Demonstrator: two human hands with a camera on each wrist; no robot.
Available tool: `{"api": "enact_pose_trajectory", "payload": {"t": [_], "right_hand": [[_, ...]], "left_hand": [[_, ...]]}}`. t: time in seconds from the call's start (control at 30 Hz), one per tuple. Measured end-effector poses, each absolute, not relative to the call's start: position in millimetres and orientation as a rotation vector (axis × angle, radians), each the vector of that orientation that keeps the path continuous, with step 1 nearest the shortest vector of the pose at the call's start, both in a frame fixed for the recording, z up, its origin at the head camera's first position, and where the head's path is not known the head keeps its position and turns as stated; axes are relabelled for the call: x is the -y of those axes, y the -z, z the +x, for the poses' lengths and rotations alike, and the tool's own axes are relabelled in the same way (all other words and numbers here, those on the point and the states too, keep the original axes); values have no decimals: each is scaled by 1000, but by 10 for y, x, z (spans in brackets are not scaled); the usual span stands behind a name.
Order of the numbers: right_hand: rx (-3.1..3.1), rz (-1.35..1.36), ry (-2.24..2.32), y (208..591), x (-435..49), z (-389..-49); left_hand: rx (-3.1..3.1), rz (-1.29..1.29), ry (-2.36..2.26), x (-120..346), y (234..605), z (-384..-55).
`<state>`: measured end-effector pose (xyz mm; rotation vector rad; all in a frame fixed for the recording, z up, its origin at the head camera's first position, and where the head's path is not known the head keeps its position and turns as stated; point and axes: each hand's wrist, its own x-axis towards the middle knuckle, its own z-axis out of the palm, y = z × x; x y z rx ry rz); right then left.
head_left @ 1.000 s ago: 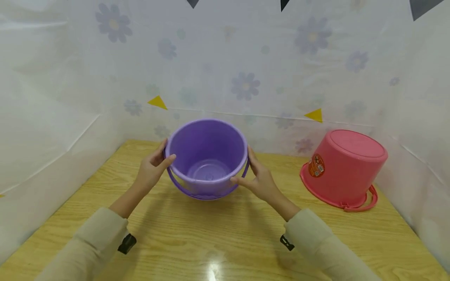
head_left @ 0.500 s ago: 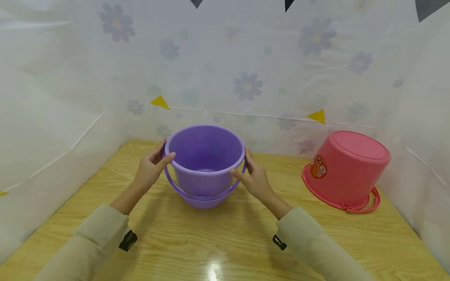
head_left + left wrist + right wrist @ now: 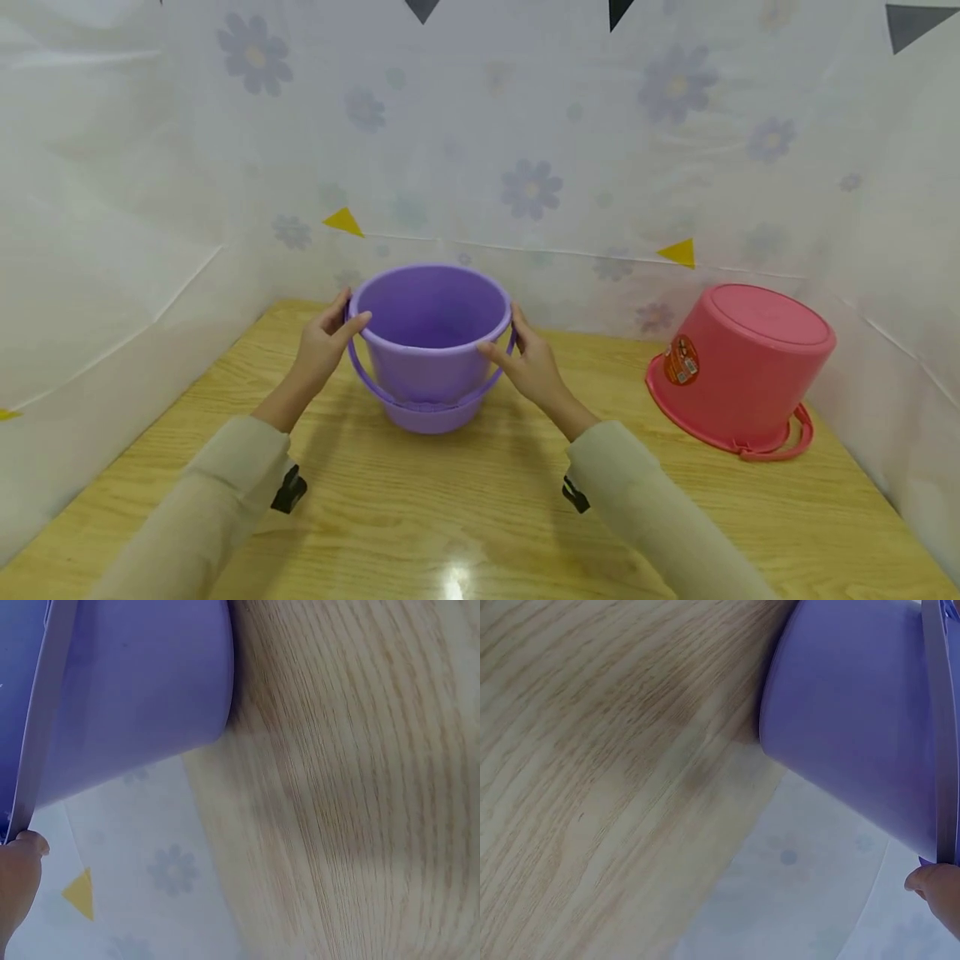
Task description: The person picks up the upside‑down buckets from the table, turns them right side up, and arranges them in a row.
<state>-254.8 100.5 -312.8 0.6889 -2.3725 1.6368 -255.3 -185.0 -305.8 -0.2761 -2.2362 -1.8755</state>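
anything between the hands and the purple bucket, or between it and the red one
Nothing visible: left hand and right hand both grip the purple bucket. Between it and the red bucket, only the right hand intervenes.

Dim light casts soft shadows [image 3: 322, 454] below fingers [image 3: 357, 323], w/ glare [image 3: 454, 581] on table [image 3: 442, 508] nearer cam; backdrop [image 3: 131, 844] blurs in wrist pics.
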Motion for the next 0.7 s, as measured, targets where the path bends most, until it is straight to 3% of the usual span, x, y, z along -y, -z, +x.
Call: {"api": "enact_pose_trajectory", "payload": {"t": [0.7], "right_hand": [[2554, 605, -1411, 3117, -981, -2679]], "left_hand": [[2332, -265, 1798, 1895, 3015, -2681]]}}
